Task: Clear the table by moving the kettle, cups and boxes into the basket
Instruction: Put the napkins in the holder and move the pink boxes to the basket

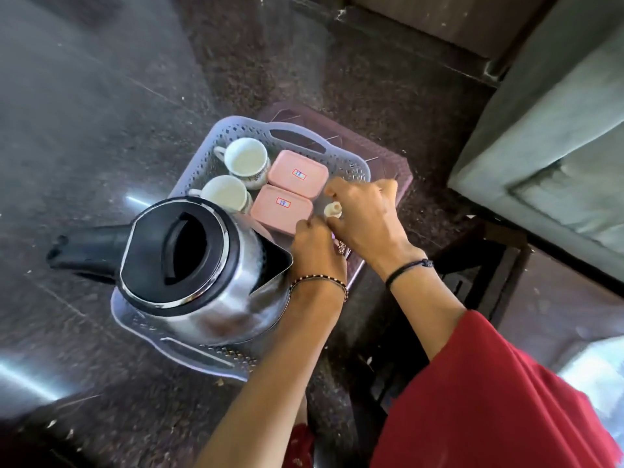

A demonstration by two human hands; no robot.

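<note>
Kettle (202, 265) stands in the near end of the basket (351, 165). Your left hand (317, 255) curls at the near pink box (280, 206), grip unclear. Your right hand (366, 217) pinches a small cream piece (332, 210). Beyond lie the far pink box (297, 173), near cup (224, 192) and far cup (244, 157), all in the basket.

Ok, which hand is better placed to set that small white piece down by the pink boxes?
Right, I'd say. The right hand pinches the small white piece, right beside the nearer pink box in the basket. The left hand is curled close by; whether it holds anything is hidden.
</note>
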